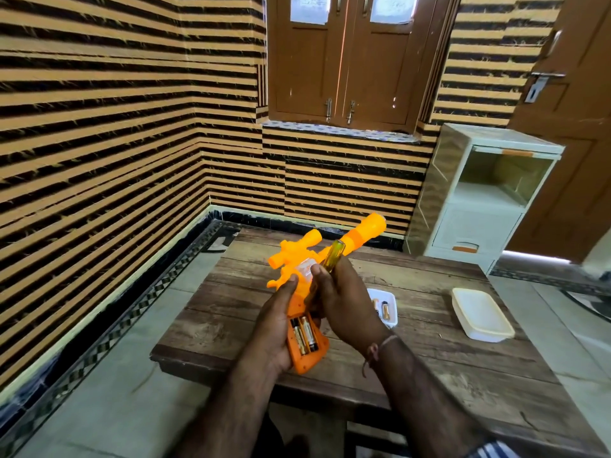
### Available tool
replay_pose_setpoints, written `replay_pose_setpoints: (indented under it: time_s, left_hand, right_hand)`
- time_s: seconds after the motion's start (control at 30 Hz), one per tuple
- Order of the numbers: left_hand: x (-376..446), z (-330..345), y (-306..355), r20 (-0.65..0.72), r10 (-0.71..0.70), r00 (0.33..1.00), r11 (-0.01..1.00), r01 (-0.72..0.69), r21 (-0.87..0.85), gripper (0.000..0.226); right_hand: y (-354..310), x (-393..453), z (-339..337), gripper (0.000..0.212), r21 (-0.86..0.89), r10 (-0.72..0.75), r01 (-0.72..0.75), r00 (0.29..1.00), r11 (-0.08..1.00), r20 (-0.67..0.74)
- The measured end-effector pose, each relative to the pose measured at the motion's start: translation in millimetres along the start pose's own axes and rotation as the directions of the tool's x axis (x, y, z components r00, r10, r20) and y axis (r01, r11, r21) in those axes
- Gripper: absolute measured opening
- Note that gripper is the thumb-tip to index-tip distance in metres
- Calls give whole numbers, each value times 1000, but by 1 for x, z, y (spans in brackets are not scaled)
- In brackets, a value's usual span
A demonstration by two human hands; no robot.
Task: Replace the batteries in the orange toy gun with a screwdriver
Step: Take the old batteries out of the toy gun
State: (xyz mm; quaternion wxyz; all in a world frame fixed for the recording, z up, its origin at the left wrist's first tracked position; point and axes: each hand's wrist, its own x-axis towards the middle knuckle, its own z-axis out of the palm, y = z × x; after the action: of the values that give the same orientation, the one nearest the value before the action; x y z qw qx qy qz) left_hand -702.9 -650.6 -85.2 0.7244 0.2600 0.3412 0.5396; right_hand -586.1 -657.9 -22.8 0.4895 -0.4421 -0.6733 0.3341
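Battery bay wide open on the orange toy gun (pixel 305 292), held up over the near-left part of the counter (pixel 429 358); cover off and nowhere I can spot; two batteries (pixel 305 335) sit side by side in the grip, and whether they are the old pair or the fresh pair, I cannot tell; more batteries wait in the small white tray (pixel 390 300) just right of the hands; a lidded white box (pixel 481 314) lies farther right; so, by my reading, the unscrewing is done, while closing and screwing the cover is yet to come. Left hand (pixel 276 328) cradles the grip from below, thumb pressed to the body; right hand (pixel 344 300) is wrapped around the yellow-handled screwdriver (pixel 330 259), handle pointing up and away, shaft hidden behind the fingers.
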Motion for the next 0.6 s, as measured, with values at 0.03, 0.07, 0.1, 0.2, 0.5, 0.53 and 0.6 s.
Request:
replay_pose_setpoints:
  time_s: [0.03,0.07,0.1,0.2,0.5,0.53,0.6]
  left_hand:
    - [0,1,-1,11,-9,1000,1000,9,-3,43]
    - [1,0,-3,22,-16,1000,1000,17,-6,40]
    - [0,1,-3,26,-25,999,1000,25,-9,38]
    - [2,0,-7,29,-40,999,999,41,-16,38]
    - [2,-2,-12,-10,-59,998,998,60,26,44]
    - [4,-3,-11,-22,-55,998,998,55,17,45]
    - [8,-5,-11,-23,-56,998,998,56,-11,49]
  right_hand:
    - [1,1,1,17,2,16,-16,1000,1000,-6]
    - [3,2,2,19,9,29,-29,1000,1000,-8]
    - [5,3,3,19,9,52,-51,999,999,-15]
    - [10,3,5,21,34,122,-120,991,992,-63]
    - [10,-2,0,29,133,100,-73,973,988,-210]
    - [10,-4,0,30,153,92,-59,972,986,-215]
    - [10,-9,2,34,182,97,-53,965,982,-243]
